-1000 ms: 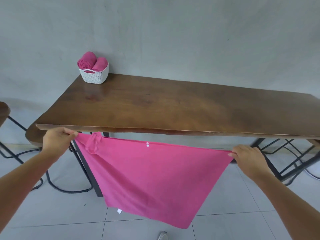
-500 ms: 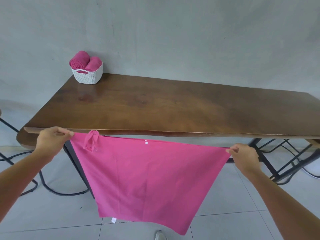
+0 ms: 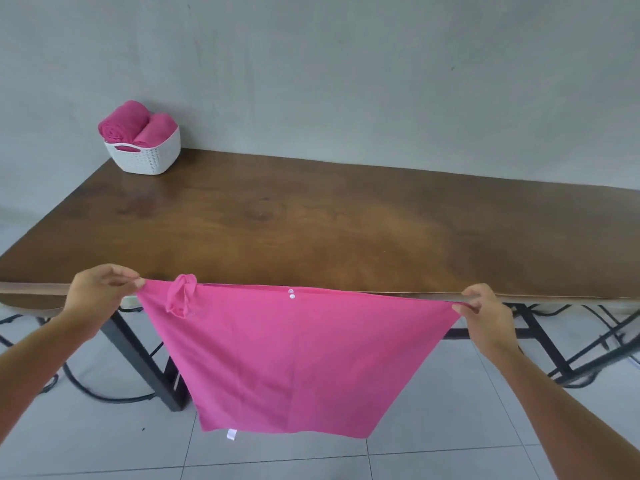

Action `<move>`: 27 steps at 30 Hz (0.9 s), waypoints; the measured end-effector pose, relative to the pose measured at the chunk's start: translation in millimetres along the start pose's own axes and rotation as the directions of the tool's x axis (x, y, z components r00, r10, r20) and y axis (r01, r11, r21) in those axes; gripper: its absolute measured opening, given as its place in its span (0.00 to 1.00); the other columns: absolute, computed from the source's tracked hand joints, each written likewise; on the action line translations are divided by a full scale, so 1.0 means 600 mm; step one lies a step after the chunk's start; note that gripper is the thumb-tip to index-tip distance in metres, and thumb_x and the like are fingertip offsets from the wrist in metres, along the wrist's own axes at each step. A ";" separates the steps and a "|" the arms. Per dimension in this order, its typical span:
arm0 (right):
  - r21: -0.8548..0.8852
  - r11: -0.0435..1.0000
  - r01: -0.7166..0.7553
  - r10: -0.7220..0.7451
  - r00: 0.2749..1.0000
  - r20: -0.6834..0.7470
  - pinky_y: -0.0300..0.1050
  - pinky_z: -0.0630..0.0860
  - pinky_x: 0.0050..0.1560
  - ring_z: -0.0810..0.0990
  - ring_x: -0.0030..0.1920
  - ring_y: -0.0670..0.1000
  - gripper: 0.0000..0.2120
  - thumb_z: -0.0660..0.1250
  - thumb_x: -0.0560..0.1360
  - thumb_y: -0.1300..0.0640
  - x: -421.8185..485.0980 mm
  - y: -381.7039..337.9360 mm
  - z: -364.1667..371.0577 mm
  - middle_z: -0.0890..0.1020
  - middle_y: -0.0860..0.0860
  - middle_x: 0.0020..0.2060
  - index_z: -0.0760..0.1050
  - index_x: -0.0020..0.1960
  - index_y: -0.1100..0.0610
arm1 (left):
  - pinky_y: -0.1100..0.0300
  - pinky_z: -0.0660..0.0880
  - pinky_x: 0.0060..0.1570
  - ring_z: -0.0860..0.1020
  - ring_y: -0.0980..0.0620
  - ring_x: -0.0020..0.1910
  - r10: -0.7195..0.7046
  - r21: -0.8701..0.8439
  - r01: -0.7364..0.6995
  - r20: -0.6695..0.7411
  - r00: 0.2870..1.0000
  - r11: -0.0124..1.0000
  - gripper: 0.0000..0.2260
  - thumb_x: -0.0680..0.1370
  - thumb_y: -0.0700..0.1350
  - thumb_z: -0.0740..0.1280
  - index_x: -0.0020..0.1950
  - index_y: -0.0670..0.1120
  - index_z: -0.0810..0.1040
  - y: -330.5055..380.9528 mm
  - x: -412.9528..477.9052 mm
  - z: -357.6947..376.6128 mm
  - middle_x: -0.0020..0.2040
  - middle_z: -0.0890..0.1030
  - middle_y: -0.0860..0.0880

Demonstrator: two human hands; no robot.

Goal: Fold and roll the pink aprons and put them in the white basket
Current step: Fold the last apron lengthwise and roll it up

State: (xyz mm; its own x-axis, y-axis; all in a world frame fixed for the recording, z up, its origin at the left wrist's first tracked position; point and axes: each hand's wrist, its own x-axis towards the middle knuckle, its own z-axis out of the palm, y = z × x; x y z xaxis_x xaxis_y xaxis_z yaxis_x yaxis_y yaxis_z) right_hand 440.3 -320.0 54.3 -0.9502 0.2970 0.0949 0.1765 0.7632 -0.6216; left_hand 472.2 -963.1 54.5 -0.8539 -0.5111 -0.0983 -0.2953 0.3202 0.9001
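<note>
2 rolled aprons (image 3: 136,124) already sit in the basket (image 3: 152,159) at the table's (image 3: 329,223) far left corner. A third apron (image 3: 287,358) hangs unfolded in front of the table's near edge, stretched taut between the left hand (image 3: 100,294) and right hand (image 3: 485,315), each pinching a top corner. It seems that folding, rolling and placing this one all remain.
</note>
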 end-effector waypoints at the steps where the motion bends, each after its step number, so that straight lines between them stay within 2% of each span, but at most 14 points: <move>1: 0.037 0.999 -0.015 0.015 1.000 0.000 0.47 0.70 0.45 0.79 0.45 0.50 0.06 0.71 0.77 0.58 0.016 0.009 -0.001 0.82 0.47 0.40 0.76 0.51 0.53 | 0.59 0.73 0.45 0.80 0.44 0.47 -0.001 0.008 0.001 -0.001 1.000 1.000 0.07 0.73 0.35 0.77 0.48 0.40 0.82 0.008 0.002 0.014 0.47 0.85 0.41; 4: 0.065 0.997 -0.031 0.031 1.000 -0.002 0.45 0.72 0.42 0.80 0.45 0.51 0.05 0.72 0.76 0.59 0.065 0.035 0.000 0.83 0.48 0.40 0.79 0.43 0.52 | 0.57 0.73 0.47 0.81 0.44 0.48 -0.008 0.035 0.009 -0.011 1.000 0.999 0.07 0.73 0.36 0.77 0.49 0.40 0.82 0.033 0.002 0.054 0.45 0.84 0.43; 7: 0.083 0.996 -0.043 0.046 0.998 -0.032 0.41 0.71 0.39 0.79 0.42 0.50 0.04 0.70 0.77 0.60 0.106 0.045 0.001 0.82 0.49 0.39 0.79 0.43 0.54 | 0.55 0.73 0.53 0.81 0.44 0.48 -0.021 0.048 0.022 -0.024 0.999 0.999 0.08 0.72 0.36 0.78 0.48 0.40 0.82 0.047 0.006 0.092 0.45 0.85 0.44; 9: 0.091 0.992 -0.085 0.091 0.994 -0.056 0.42 0.69 0.38 0.79 0.42 0.52 0.03 0.69 0.78 0.59 0.135 0.055 0.008 0.81 0.48 0.39 0.79 0.45 0.55 | 0.55 0.74 0.53 0.82 0.44 0.47 -0.034 0.063 0.036 -0.035 0.999 0.997 0.07 0.72 0.35 0.78 0.47 0.41 0.82 0.055 0.007 0.119 0.45 0.85 0.44; 13: 0.009 0.996 -0.087 0.087 0.993 -0.081 0.49 0.71 0.47 0.78 0.50 0.60 0.04 0.68 0.79 0.58 0.176 0.085 0.037 0.79 0.49 0.39 0.79 0.46 0.53 | 0.55 0.75 0.50 0.82 0.44 0.47 -0.049 0.142 0.068 -0.132 0.990 0.987 0.05 0.74 0.36 0.76 0.47 0.43 0.82 0.056 0.006 0.171 0.46 0.85 0.45; 17: -0.141 0.988 -0.059 0.044 0.993 -0.108 0.55 0.72 0.55 0.77 0.55 0.61 0.05 0.69 0.79 0.55 0.213 0.098 0.051 0.84 0.51 0.44 0.83 0.48 0.53 | 0.50 0.77 0.50 0.81 0.45 0.47 -0.030 0.219 0.092 -0.275 0.961 0.971 0.05 0.76 0.37 0.74 0.48 0.45 0.82 0.049 0.006 0.215 0.46 0.84 0.46; 22: -0.179 0.983 -0.039 0.032 0.999 -0.043 0.57 0.67 0.58 0.73 0.57 0.61 0.08 0.66 0.81 0.55 0.263 0.110 0.051 0.83 0.51 0.47 0.80 0.45 0.49 | 0.47 0.77 0.53 0.80 0.44 0.48 -0.055 0.245 0.167 -0.405 0.912 0.955 0.03 0.78 0.39 0.72 0.50 0.45 0.81 0.059 0.020 0.259 0.46 0.83 0.47; 27: -0.206 0.976 -0.076 0.064 0.996 -0.063 0.58 0.66 0.58 0.71 0.58 0.62 0.08 0.66 0.81 0.54 0.299 0.109 0.059 0.83 0.52 0.49 0.83 0.48 0.51 | 0.41 0.75 0.60 0.77 0.40 0.58 -0.102 0.219 0.218 -0.443 0.891 0.951 0.05 0.79 0.40 0.70 0.48 0.49 0.78 0.054 0.059 0.291 0.48 0.83 0.47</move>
State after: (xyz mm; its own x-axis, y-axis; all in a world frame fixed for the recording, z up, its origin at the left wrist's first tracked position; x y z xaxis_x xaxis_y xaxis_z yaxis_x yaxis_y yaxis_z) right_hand 272.2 -237.1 2.7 -0.9189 0.3807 0.1037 0.2969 0.8402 -0.4537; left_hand 357.6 -831.6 6.2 -0.5406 -0.8412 0.0081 -0.5613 0.3679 0.7413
